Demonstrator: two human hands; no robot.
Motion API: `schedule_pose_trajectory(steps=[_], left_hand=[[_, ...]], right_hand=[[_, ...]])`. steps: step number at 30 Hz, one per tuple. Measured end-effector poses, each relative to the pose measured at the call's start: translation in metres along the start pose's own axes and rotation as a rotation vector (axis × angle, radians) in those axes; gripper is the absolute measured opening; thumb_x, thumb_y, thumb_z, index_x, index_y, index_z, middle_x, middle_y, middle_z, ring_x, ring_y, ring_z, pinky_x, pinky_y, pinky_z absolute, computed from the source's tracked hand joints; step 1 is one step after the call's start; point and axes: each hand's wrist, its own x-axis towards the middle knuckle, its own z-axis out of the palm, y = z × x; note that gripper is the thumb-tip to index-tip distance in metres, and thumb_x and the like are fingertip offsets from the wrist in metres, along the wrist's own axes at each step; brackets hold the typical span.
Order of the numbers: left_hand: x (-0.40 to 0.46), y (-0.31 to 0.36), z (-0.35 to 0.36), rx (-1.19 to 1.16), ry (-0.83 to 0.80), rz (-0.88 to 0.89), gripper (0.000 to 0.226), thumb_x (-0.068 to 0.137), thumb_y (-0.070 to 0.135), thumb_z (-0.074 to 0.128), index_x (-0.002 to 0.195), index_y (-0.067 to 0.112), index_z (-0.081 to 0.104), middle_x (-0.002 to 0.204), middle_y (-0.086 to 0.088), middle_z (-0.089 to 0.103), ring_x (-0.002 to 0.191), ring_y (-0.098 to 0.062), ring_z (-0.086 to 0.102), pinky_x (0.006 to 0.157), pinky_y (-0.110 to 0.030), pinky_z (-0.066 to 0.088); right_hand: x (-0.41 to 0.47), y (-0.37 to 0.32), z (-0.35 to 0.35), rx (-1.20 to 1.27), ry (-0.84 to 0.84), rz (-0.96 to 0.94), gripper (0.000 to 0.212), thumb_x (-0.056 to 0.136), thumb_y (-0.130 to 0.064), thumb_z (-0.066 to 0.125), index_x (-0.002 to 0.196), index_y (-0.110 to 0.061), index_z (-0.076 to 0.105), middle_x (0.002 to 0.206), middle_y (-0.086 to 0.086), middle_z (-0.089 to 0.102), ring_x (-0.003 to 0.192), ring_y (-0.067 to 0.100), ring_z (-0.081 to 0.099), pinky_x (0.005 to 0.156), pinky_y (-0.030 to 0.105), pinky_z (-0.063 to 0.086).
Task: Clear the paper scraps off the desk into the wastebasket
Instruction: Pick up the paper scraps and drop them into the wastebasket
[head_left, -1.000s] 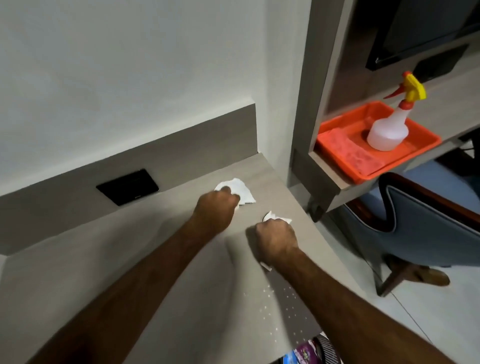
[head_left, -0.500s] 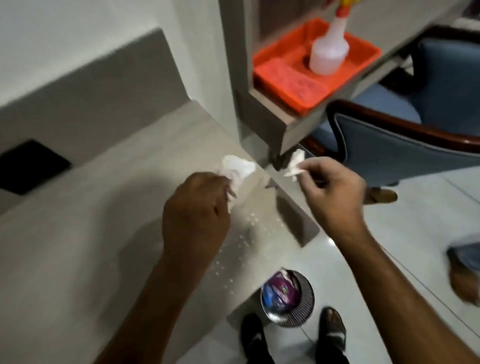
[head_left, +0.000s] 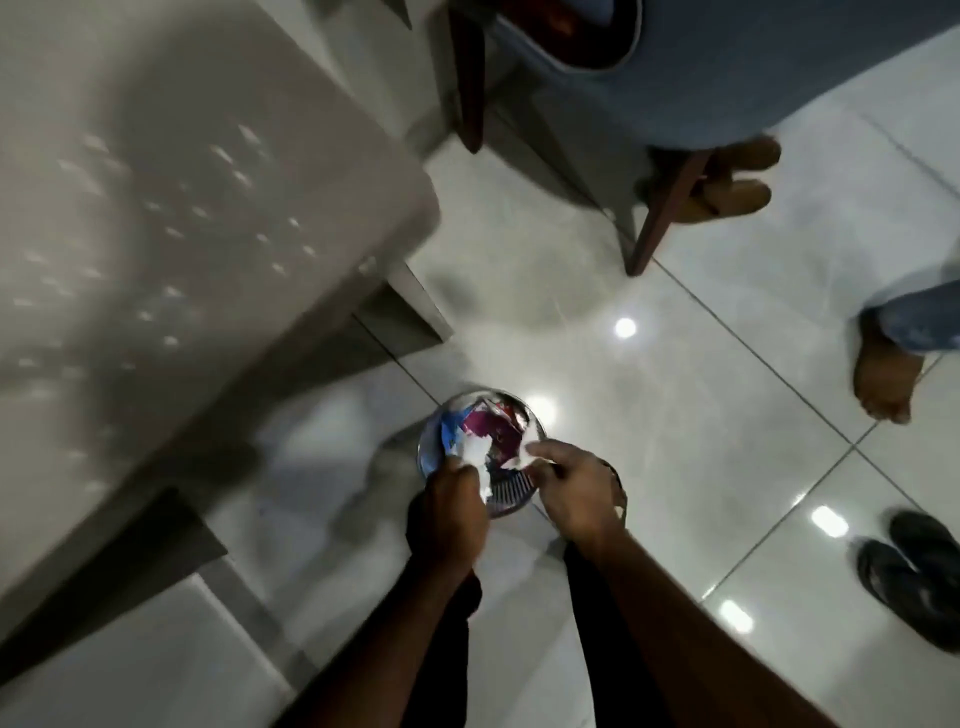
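Note:
A round metal mesh wastebasket (head_left: 457, 402) stands on the tiled floor below me, with purple and blue wrappers inside. Directly over its near rim, my left hand (head_left: 451, 506) is closed on a crumpled white paper scrap (head_left: 477, 451). My right hand (head_left: 574, 491) hovers beside it, pinching a smaller white paper scrap (head_left: 525, 456) between thumb and fingers above the basket's opening. The grey desk (head_left: 156, 218) fills the upper left; no scraps show on the part in view.
A blue upholstered chair (head_left: 675, 67) with wooden legs stands beyond the basket. Another person's bare foot (head_left: 885, 382) is at the right, brown sandals (head_left: 737, 176) lie under the chair, and dark shoes (head_left: 914, 577) sit at the lower right.
Both hands lifted the scraps off the desk and carried them down and right to just above the wastebasket. The view tilted down to the floor.

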Motion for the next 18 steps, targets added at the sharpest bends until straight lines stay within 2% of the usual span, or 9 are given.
schedule_pose_trajectory(steps=[2, 5, 8, 10, 12, 15, 18], left_hand=[[0.028, -0.015, 0.030, -0.012, -0.074, -0.038, 0.027, 0.090, 0.016, 0.053, 0.111, 0.010, 0.068, 0.124, -0.014, 0.062, 0.114, -0.033, 0.060, 0.095, -0.041, 0.053], [0.066, -0.027, 0.061, -0.064, -0.123, -0.045, 0.028, 0.085, 0.008, 0.059, 0.111, 0.005, 0.070, 0.120, -0.018, 0.067, 0.112, -0.033, 0.062, 0.095, -0.037, 0.052], [0.092, -0.032, 0.071, -0.180, -0.118, -0.085, 0.032, 0.085, 0.006, 0.066, 0.116, 0.002, 0.071, 0.123, -0.020, 0.069, 0.115, -0.034, 0.063, 0.100, -0.036, 0.052], [0.099, -0.032, 0.067, -0.210, -0.106, -0.088, 0.032, 0.087, 0.010, 0.065, 0.118, 0.005, 0.070, 0.122, -0.019, 0.070, 0.114, -0.034, 0.064, 0.096, -0.036, 0.053], [0.095, -0.028, 0.051, -0.229, -0.047, -0.081, 0.032, 0.087, 0.009, 0.060, 0.117, 0.009, 0.071, 0.122, -0.019, 0.069, 0.111, -0.035, 0.064, 0.089, -0.035, 0.053], [0.070, -0.011, 0.009, -0.201, 0.093, -0.015, 0.037, 0.087, 0.007, 0.054, 0.121, 0.010, 0.068, 0.126, -0.018, 0.067, 0.113, -0.036, 0.063, 0.094, -0.037, 0.052], [0.018, 0.013, -0.050, -0.251, 0.245, 0.084, 0.034, 0.088, 0.003, 0.061, 0.122, 0.003, 0.067, 0.118, -0.021, 0.071, 0.106, -0.036, 0.068, 0.091, -0.038, 0.055]], right_hand=[[0.022, 0.019, 0.024, -0.047, -0.129, 0.058, 0.026, 0.086, 0.000, 0.063, 0.104, -0.012, 0.077, 0.111, 0.006, 0.074, 0.102, 0.017, 0.067, 0.078, -0.004, 0.033], [0.055, 0.040, 0.052, -0.077, -0.234, 0.096, 0.025, 0.081, 0.003, 0.062, 0.096, -0.008, 0.078, 0.100, 0.004, 0.076, 0.098, 0.020, 0.069, 0.066, -0.003, 0.038], [0.077, 0.049, 0.068, -0.095, -0.282, 0.064, 0.030, 0.085, -0.001, 0.064, 0.113, -0.006, 0.073, 0.114, 0.008, 0.073, 0.103, 0.018, 0.066, 0.078, 0.011, 0.043], [0.084, 0.050, 0.071, -0.141, -0.322, 0.045, 0.030, 0.090, -0.005, 0.061, 0.119, -0.006, 0.069, 0.120, 0.013, 0.069, 0.109, 0.026, 0.064, 0.086, 0.024, 0.049], [0.083, 0.046, 0.066, -0.127, -0.317, 0.033, 0.031, 0.090, -0.004, 0.060, 0.119, -0.007, 0.068, 0.120, 0.017, 0.068, 0.112, 0.031, 0.062, 0.092, 0.032, 0.049], [0.060, 0.028, 0.046, 0.013, -0.214, 0.001, 0.037, 0.088, 0.002, 0.058, 0.119, -0.013, 0.070, 0.118, 0.013, 0.070, 0.110, 0.028, 0.065, 0.090, 0.024, 0.051], [0.019, -0.005, 0.016, 0.177, -0.058, -0.065, 0.040, 0.086, 0.006, 0.057, 0.113, -0.018, 0.074, 0.117, 0.007, 0.072, 0.108, 0.024, 0.068, 0.096, 0.042, 0.054]])
